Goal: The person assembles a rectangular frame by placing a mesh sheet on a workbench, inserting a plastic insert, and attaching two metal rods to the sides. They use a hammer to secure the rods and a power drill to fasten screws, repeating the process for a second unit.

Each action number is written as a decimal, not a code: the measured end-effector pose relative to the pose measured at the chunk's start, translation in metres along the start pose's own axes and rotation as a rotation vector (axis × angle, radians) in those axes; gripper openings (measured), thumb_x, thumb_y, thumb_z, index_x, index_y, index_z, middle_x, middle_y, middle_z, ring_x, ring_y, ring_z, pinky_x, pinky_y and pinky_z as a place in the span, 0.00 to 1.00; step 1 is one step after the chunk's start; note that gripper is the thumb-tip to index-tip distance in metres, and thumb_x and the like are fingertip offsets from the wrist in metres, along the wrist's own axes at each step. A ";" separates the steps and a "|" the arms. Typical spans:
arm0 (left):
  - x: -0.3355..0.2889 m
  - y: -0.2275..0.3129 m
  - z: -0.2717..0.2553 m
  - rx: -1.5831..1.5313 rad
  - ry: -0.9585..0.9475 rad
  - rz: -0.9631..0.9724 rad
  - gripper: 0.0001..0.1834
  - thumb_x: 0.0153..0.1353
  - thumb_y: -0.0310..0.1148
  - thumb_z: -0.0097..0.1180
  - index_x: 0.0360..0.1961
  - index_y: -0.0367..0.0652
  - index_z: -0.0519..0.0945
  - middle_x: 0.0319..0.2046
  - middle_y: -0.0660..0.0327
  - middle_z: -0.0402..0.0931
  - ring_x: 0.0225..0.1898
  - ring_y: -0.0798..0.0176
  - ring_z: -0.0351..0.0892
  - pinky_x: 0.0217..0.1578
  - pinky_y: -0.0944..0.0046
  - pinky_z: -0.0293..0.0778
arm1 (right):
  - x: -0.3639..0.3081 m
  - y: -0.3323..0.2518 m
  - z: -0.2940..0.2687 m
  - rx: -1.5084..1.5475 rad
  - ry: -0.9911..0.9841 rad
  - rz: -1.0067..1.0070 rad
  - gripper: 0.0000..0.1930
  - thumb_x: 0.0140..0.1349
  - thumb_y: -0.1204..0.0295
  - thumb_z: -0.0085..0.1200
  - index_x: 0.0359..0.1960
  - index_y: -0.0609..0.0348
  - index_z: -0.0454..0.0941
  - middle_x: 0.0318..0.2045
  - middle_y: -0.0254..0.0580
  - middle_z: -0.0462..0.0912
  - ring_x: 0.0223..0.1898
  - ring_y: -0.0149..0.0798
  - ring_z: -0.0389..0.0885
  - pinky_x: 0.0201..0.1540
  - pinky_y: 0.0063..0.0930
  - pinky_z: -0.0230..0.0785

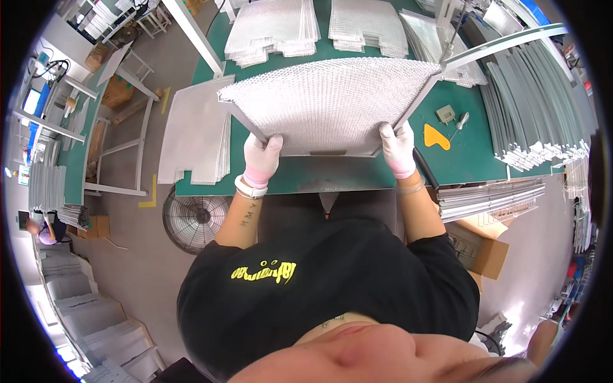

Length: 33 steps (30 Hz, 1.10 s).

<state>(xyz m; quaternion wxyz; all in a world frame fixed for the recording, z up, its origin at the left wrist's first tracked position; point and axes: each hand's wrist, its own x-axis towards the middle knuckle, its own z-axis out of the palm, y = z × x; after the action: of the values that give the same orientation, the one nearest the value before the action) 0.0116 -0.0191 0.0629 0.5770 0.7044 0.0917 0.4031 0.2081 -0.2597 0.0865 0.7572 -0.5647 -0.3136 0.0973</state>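
Clock positions are read from the panel's middle; the green table (472, 150) carries the work; over it, central and near its front edge, is the framed mesh panel (332, 105), silvery mesh with grey rails at its sides, its far edge apparently raised; whether its near edge bears on the table cannot be told. Grey strips (533, 105) lie bundled at three o'clock; mesh stacks lie at nine (195, 134), eleven (271, 29), one (368, 24) and two o'clock (440, 51).

The left hand (262, 158), gloved, grasps the panel's side at eight o'clock; the right hand (397, 150), gloved likewise, grasps the opposite side at four o'clock; just beyond the latter lies a black bar (425, 168); further out, between three and four o'clock, lies a yellow scraper (437, 137), untouched.

Step in hand, as judged: two-handed steadying or handling of the panel; the next move, in the inspector's judgement, calls for both hands acting together, with even hold on the sides and the mesh kept from bending.
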 end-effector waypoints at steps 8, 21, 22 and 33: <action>0.066 0.101 -0.022 -0.125 -0.148 -0.002 0.26 0.58 0.27 0.61 0.59 0.31 0.74 0.52 0.57 0.79 0.53 0.66 0.76 0.57 0.63 0.70 | 0.045 -0.105 0.008 -0.046 0.044 -0.142 0.15 0.67 0.76 0.53 0.54 0.65 0.75 0.46 0.39 0.84 0.45 0.28 0.79 0.51 0.24 0.71; 0.041 0.134 0.005 -0.278 -0.130 0.189 0.04 0.60 0.25 0.60 0.35 0.35 0.79 0.35 0.52 0.80 0.35 0.55 0.79 0.36 0.59 0.76 | 0.025 -0.119 -0.001 0.115 -0.061 -0.375 0.13 0.69 0.66 0.54 0.35 0.65 0.74 0.31 0.50 0.81 0.30 0.42 0.80 0.33 0.33 0.74; 0.040 0.130 0.002 -0.354 -0.201 0.194 0.05 0.60 0.26 0.62 0.35 0.35 0.79 0.35 0.51 0.80 0.36 0.54 0.79 0.36 0.58 0.76 | 0.018 -0.120 0.000 0.165 -0.064 -0.364 0.15 0.69 0.64 0.56 0.34 0.66 0.74 0.30 0.52 0.80 0.29 0.43 0.80 0.31 0.33 0.74; 0.033 0.063 -0.021 0.051 -0.933 0.011 0.18 0.60 0.26 0.55 0.53 0.39 0.80 0.52 0.52 0.79 0.54 0.51 0.79 0.58 0.58 0.72 | 0.005 -0.129 0.001 0.124 -0.338 -0.524 0.20 0.71 0.55 0.54 0.26 0.59 0.74 0.17 0.39 0.77 0.15 0.40 0.74 0.19 0.31 0.60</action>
<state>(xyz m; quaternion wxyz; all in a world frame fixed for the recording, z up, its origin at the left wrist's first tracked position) -0.0019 -0.0041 0.1337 0.5369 0.8249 -0.1714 0.0439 0.1846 -0.3009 0.2068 0.7267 -0.3932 -0.5632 0.0106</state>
